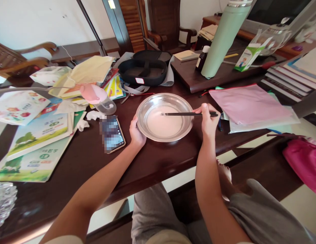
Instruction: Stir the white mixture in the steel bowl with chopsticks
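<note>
A wide metal bowl (184, 131) stands on the dark wooden table, with a smooth whitish mixture (163, 126) in its bottom. My left hand (136, 133) is closed on the bowl's left rim, thumb up against the edge. In my right hand (208, 118) is a pair of black chopsticks (184, 114), gripped near their thick ends. They lie nearly level across the bowl, and their tips meet the mixture around its middle. A phone (112, 134) lies face up to the left of my left hand.
Booklets (38, 145), crumpled tissues (83, 124) and a pink-topped bottle (96, 96) crowd the left. Behind the bowl sits an open black case (144, 69). A tall green flask (224, 40) stands back right, near a pink pouch (252, 103).
</note>
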A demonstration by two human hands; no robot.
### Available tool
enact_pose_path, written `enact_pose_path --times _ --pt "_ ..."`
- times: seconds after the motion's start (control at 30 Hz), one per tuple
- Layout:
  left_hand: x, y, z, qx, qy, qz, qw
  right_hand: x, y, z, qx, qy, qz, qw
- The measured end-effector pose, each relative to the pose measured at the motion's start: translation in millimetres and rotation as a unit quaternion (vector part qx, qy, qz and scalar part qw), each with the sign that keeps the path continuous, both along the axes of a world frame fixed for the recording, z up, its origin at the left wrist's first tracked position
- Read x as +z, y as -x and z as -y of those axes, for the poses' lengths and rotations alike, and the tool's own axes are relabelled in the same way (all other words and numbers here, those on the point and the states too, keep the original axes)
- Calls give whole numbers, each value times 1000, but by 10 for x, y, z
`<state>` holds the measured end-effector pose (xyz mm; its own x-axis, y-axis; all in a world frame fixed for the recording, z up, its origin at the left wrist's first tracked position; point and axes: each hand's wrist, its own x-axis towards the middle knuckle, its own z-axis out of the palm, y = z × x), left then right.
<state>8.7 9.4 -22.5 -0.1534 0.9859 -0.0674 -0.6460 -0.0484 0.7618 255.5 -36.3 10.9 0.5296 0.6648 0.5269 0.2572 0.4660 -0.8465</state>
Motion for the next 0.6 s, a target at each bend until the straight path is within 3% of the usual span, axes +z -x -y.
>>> enact_pose_path --times 0.1,0.17,0.27,0.33,0.5,0.6 --pt "5 -4 4 3 6 -3 1000 -29 -63 -16 -49 -54 -59 996" --pt "9 -5 6 5 13 -13 1000 -24 -61 -5 -22 -57 -68 996" --pt "13 -2 5 8 14 -22 1000 8 6 22 52 -4 -22 998" --pt "12 2 4 6 11 -23 1000 19 39 22 66 22 12 997" --pt "9 1 7 0 2 -14 1000 -26 -44 -22 -57 -37 -20 997" --pt "19 -3 15 2 7 -14 1000 -24 -71 -13 -51 -66 -65 994"
